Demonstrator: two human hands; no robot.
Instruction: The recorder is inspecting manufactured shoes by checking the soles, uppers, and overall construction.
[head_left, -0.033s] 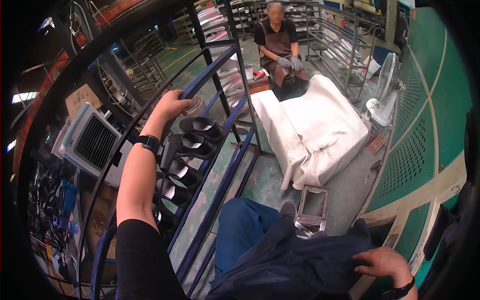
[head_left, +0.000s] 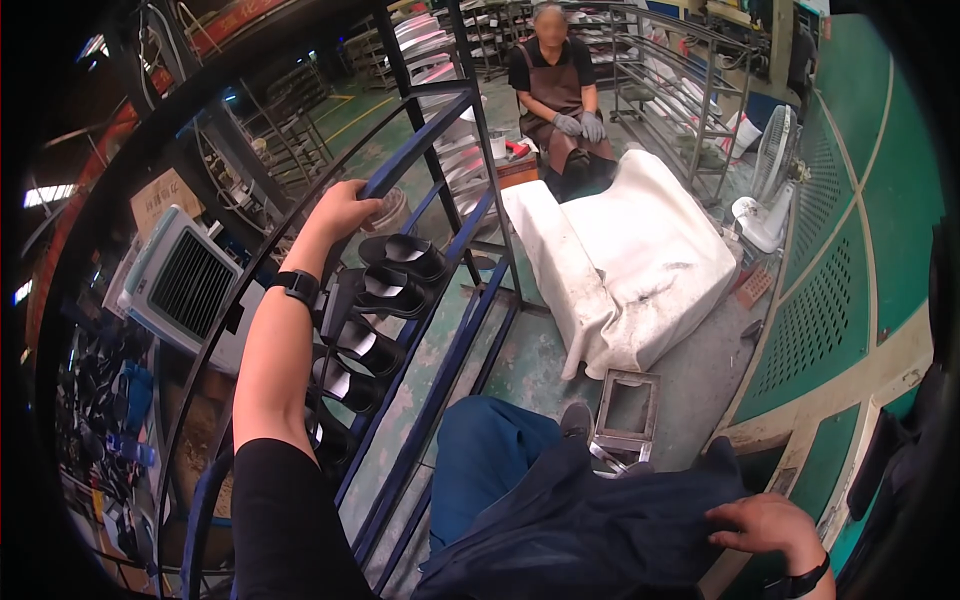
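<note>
My left hand (head_left: 342, 210) reaches forward and is closed around the end of a blue-wrapped rail (head_left: 418, 142) on a dark metal rack. Under that arm, several black shoes (head_left: 405, 256) with pale insoles sit in a row on the rack's lower level. At the lower right, my right hand (head_left: 765, 525) rests against dark navy cloth (head_left: 600, 515) draped over my lap. Its fingers are stretched out and slightly apart, with nothing visible between them. My blue-trousered knee (head_left: 485, 440) shows beside the cloth.
A stained white cover (head_left: 640, 260) drapes a boxy object ahead. Behind it sits a person (head_left: 556, 90) in a brown apron and grey gloves. A small metal-framed stool (head_left: 628, 405) stands near my foot. Green perforated panels (head_left: 815, 330) line the right; an air cooler (head_left: 185, 280) stands left.
</note>
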